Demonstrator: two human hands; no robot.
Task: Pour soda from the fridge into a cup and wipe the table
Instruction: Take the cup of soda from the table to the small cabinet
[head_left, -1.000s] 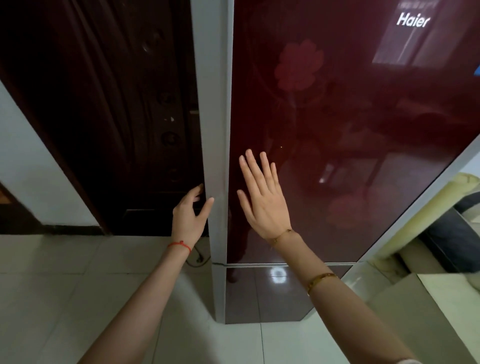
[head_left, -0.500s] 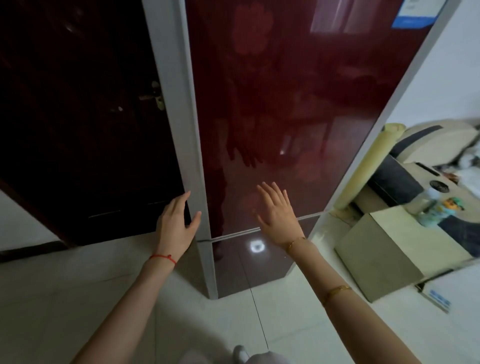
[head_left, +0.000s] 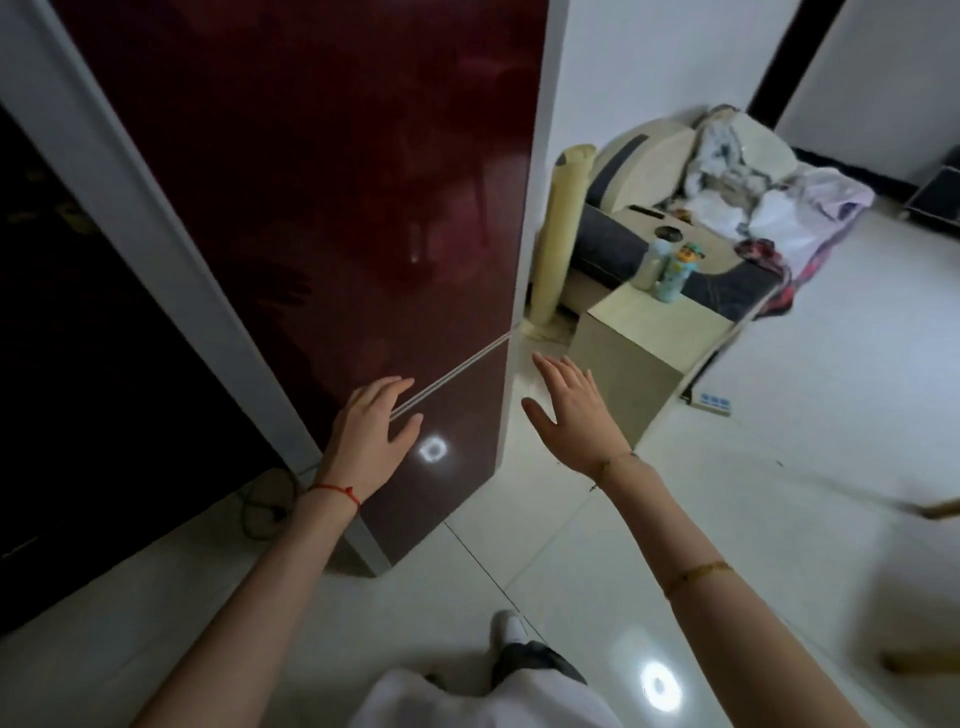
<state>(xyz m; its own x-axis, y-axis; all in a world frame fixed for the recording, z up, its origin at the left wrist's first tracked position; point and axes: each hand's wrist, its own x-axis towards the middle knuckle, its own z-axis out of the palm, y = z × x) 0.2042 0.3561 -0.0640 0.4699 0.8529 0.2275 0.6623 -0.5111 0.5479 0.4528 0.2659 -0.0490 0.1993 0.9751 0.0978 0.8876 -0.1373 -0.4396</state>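
The fridge (head_left: 337, 182) is tall with glossy dark red doors and a pale grey frame, filling the upper left; both doors are closed. My left hand (head_left: 371, 434) hovers in front of the seam between the upper and lower door, fingers apart and empty. My right hand (head_left: 574, 415) is held out past the fridge's right edge, over the floor, fingers spread and holding nothing. No soda, cup or table shows in this view.
A dark wooden door (head_left: 78, 338) stands left of the fridge, with a black cable (head_left: 265, 506) on the floor. To the right sit a beige box (head_left: 644, 353) with two bottles (head_left: 670, 270), a rolled mat (head_left: 561, 228) and a sofa with clothes (head_left: 753, 182). Floor is white tile.
The view swung right and pulled back from the fridge. My left hand left the fridge's left edge and came in front of the door seam; my right hand moved off the door past its right edge.
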